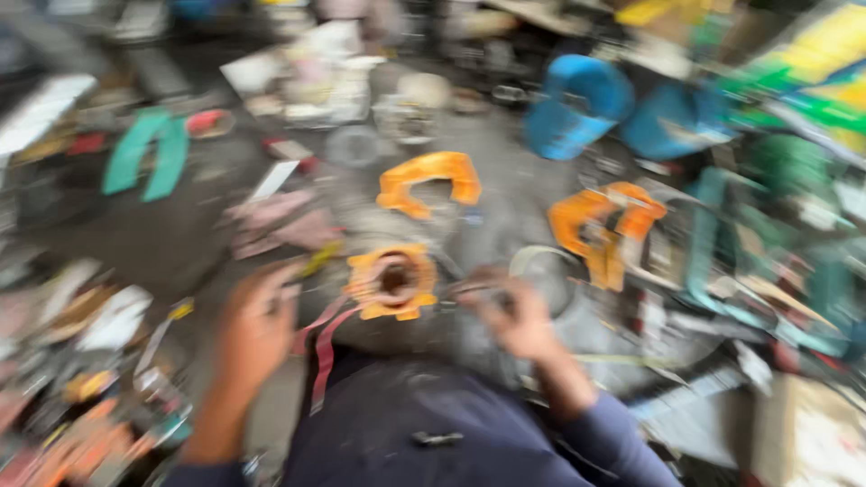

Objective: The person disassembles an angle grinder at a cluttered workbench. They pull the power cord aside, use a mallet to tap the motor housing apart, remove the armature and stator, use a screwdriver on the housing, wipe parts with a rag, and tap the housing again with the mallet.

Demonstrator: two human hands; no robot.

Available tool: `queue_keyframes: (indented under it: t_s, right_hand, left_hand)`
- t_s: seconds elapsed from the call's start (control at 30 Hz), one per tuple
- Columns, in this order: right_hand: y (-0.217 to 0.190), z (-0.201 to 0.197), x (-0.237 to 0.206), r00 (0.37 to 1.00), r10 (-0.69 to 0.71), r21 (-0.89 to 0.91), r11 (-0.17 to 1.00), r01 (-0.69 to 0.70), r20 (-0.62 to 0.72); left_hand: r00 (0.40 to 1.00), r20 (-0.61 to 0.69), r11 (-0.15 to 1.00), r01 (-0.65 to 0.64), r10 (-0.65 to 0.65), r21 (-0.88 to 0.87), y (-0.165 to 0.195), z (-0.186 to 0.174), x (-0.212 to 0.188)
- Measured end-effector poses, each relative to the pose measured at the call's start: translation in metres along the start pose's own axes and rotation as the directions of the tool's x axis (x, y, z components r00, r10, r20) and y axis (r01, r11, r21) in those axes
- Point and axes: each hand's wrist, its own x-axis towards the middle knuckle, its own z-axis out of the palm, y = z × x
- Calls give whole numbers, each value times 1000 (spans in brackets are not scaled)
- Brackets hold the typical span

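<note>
The left hand [257, 329] and right hand [514, 316] flanked an orange round housing [392, 281] resting near the person, with copper windings apparently inside. Blur hid whether the fingers gripped anything. Two orange covers [428, 180] lay farther off, seemingly already detached.

Both hands flank an orange round part [393, 281]: left hand [257, 326], right hand [514, 316], grip seemingly blurred.
</note>
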Motion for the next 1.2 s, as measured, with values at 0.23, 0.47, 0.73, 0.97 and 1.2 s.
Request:
queue_keyframes:
  t_s: [0.23,0.47,0.73,0.97,1.2]
  right_hand:
    - [-14,1,-29,963,-128,119,988,102,237]
    - [-19,3,-37,970,-65,116,993,39,233]
    - [-17,3,-35,978,-49,98,995,29,205]
    - [-15,-2,-27,972,-60,96,995,39,228]
    - [-9,3,-26,969,-73,95,994,51,238]
  left_hand:
    - [995,12,839,-76,97,-538,47,29,-2]
    - [942,79,942,-319,328,-109,104,32,17]
    - [973,90,975,-205,213,-88,121,50,20]
    - [977,121,981,-162,174,-108,113,54,22]
    - [979,133,982,-138,155,-126,112,57,21]
